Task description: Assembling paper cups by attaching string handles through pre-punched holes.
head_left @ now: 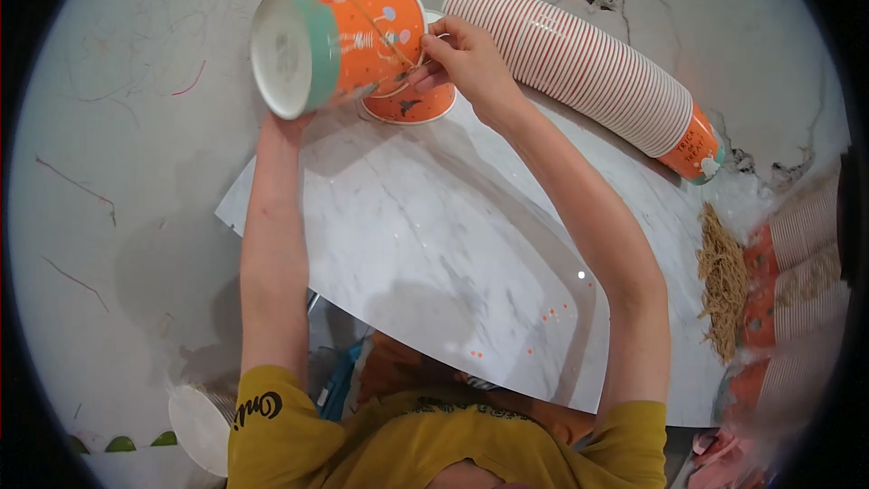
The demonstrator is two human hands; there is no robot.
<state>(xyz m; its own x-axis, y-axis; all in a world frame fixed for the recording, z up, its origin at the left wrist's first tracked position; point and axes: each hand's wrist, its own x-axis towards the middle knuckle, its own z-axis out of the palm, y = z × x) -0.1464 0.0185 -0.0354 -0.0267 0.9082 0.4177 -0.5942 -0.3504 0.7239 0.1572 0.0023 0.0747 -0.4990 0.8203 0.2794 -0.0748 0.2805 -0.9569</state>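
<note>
An orange paper bucket (362,41) with a green band and white base is tipped on its side at the upper left. My left hand (291,121) holds it from beneath, most of its fingers hidden behind the bucket. At the rim, the closed fingers of my right hand (450,56) pinch a thin tan cord (385,34) that runs across the bucket's printed side. Another orange bucket (412,108) with a bat print sits partly hidden behind the first. Some blur softens the held bucket.
A long nested stack of paper buckets (579,63) lies at the upper right. Tan cords (721,285) form a bundle at the right, beside plastic-wrapped bucket stacks (797,294). Below lies a white marbled sheet (434,244) with orange specks. A white round container (197,430) stands lower left.
</note>
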